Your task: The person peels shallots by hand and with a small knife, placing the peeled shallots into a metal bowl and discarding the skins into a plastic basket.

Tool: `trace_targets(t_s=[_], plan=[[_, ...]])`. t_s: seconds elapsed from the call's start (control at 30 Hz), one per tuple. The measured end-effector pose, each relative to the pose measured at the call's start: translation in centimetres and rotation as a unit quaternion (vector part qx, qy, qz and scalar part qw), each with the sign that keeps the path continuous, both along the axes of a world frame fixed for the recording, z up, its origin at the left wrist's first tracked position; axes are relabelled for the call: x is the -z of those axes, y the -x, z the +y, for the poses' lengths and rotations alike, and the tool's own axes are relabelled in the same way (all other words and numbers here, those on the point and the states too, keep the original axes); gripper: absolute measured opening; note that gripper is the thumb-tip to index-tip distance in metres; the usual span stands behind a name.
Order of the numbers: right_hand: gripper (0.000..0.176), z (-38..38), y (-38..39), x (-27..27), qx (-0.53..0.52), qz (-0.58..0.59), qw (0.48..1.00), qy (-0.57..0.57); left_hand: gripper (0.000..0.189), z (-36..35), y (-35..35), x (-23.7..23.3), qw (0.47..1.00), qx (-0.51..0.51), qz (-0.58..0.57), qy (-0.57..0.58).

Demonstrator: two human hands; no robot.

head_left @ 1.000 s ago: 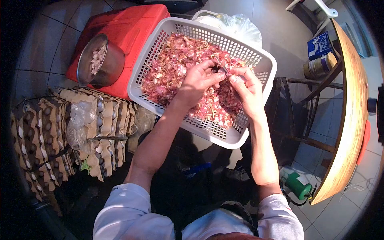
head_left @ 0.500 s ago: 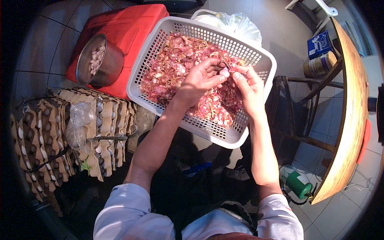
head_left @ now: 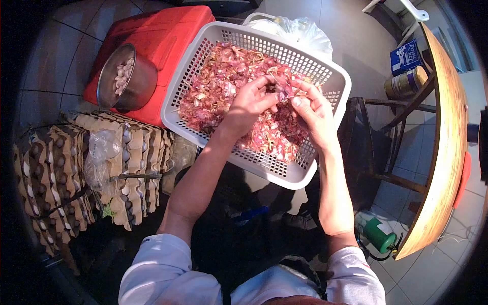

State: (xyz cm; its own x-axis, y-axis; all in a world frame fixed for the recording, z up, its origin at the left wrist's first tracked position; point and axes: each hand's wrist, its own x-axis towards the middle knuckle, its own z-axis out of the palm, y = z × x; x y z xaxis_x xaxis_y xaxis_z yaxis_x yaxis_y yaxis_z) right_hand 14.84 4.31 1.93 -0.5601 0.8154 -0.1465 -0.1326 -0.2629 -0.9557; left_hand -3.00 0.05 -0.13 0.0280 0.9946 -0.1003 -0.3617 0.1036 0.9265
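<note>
Over the basket (head_left: 284, 178), at one o'clock, the left hand (head_left: 249, 104) and right hand (head_left: 312, 114) both pinch a small shallot (head_left: 282, 91), which looks light, firm and slippery, so is probably best gripped by its ends.

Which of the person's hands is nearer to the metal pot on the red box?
Left. The left hand is over the basket, on the side toward the metal pot; the right hand lies beyond it, farther away.
</note>
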Motion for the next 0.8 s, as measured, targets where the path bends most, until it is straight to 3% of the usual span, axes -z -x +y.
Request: trace_targets(t_s=[0.2,0.33,0.43,0.47,0.57,0.8], plan=[[0.041,-0.2,0.4,0.7,0.018,-0.030,0.996,-0.082,0.029,-0.3,0.0,-1.0,0.998,-0.031,-0.056,0.020],[0.044,0.0,0.4,0.1,0.122,-0.018,0.992,-0.007,0.027,-0.2,0.1,-0.7,0.997,-0.037,-0.056,0.034],[0.046,-0.5,0.4,-0.2,0.056,-0.032,0.998,-0.026,0.027,0.0,0.2,-0.4,0.998,-0.022,-0.058,0.005],[0.045,-0.6,0.7,0.2,0.057,-0.050,0.993,-0.094,0.027,0.1,0.1,-0.4,0.997,-0.023,-0.073,0.002],[0.041,-0.4,0.5,0.8,0.052,-0.073,0.985,-0.150,0.026,0.0,-0.1,-0.3,0.994,-0.027,-0.106,0.006],[0.038,-0.6,0.6,0.2,0.044,-0.082,0.981,-0.172,0.023,-0.2,0.0,-0.1,0.986,-0.032,-0.161,0.025]])
